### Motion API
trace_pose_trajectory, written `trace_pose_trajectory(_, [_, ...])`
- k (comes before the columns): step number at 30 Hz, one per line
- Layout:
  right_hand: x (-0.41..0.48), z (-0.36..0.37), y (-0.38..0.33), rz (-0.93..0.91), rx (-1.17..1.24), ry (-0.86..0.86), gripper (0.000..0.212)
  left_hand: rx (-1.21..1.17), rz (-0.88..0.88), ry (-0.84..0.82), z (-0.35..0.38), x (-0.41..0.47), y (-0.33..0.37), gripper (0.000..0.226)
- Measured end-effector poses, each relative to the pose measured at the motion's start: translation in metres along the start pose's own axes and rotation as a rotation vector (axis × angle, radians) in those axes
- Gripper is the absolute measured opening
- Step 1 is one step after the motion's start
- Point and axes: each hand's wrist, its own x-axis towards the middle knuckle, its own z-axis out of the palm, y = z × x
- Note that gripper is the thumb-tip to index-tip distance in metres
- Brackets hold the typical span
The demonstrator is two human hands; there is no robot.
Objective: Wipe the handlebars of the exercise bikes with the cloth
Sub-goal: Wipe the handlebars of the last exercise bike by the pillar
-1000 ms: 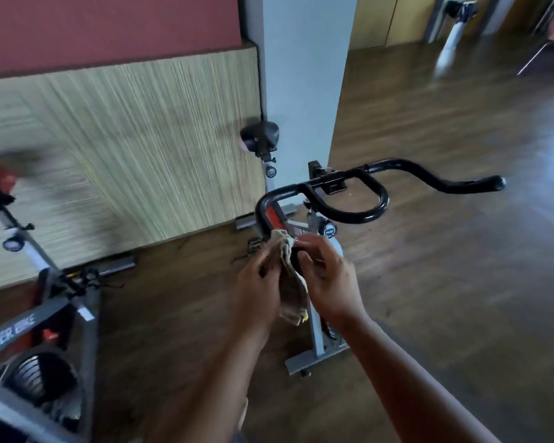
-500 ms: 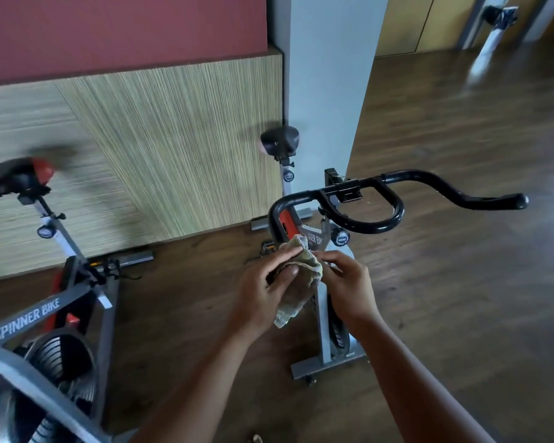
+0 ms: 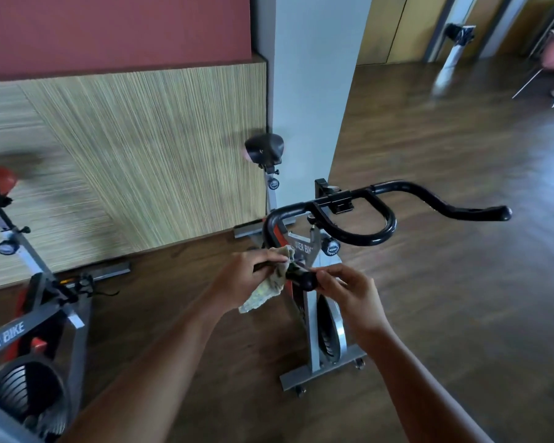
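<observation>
A second spinner bike (image 3: pixel 42 318) stands at eight o'clock. The left hand (image 3: pixel 243 276) grips the beige cloth (image 3: pixel 266 292) around the near end of the black handlebars (image 3: pixel 378 233), at centre. At its three o'clock, the right hand (image 3: pixel 352 295) pinches that bar's tip with curled fingers.

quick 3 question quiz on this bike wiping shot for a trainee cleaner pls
1. True or false: the left hand grips the cloth.
2. Which part of the handlebars is the cloth wrapped on? A) the near end, B) the far right tip, C) the centre loop.
3. Fill in: the handlebars are coloured ____.

Key: 1 true; 2 A; 3 black.
</observation>
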Motion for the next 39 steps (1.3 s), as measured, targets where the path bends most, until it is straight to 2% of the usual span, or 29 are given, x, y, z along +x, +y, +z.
trace_pose_trajectory(5, [0.012,0.004,-0.016,-0.048,-0.130,0.039,0.009,0.076,0.096,0.052,-0.018,0.020,0.009,0.036])
trace_pose_trajectory(9, [0.031,0.010,-0.030,-0.113,-0.173,0.061,0.013,-0.011,0.075,0.076,-0.030,0.031,0.029,0.031])
trace_pose_trajectory(13, [0.052,0.014,-0.039,-0.114,-0.182,-0.044,0.044,-0.160,-0.006,0.045,-0.031,0.040,0.047,0.025])
trace_pose_trajectory(16, [0.064,0.013,-0.033,-0.073,-0.221,-0.085,0.053,-0.201,-0.032,0.054,-0.025,0.048,0.055,0.018])
trace_pose_trajectory(18, [0.069,0.011,-0.030,-0.083,-0.237,-0.045,0.050,-0.270,-0.091,0.033,-0.018,0.053,0.058,0.020])
trace_pose_trajectory(24, [0.083,-0.001,-0.010,0.005,-0.010,0.049,0.033,-0.471,-0.194,-0.028,-0.001,0.057,0.055,0.021])
trace_pose_trajectory(27, [0.091,-0.003,0.009,0.079,0.037,0.107,0.027,-0.437,-0.257,0.021,-0.002,0.062,0.049,0.017])
trace_pose_trajectory(32, [0.104,0.002,0.026,0.119,-0.043,0.184,0.024,-0.380,-0.414,0.232,0.001,0.069,0.026,0.013])
trace_pose_trajectory(36, [0.122,0.016,0.033,0.179,-0.036,0.155,0.028,-0.328,-0.529,0.286,0.000,0.062,0.013,0.015])
trace_pose_trajectory(39, [0.139,0.027,0.035,0.114,-0.209,0.174,0.022,-0.347,-0.560,0.296,0.001,0.056,0.008,0.013])
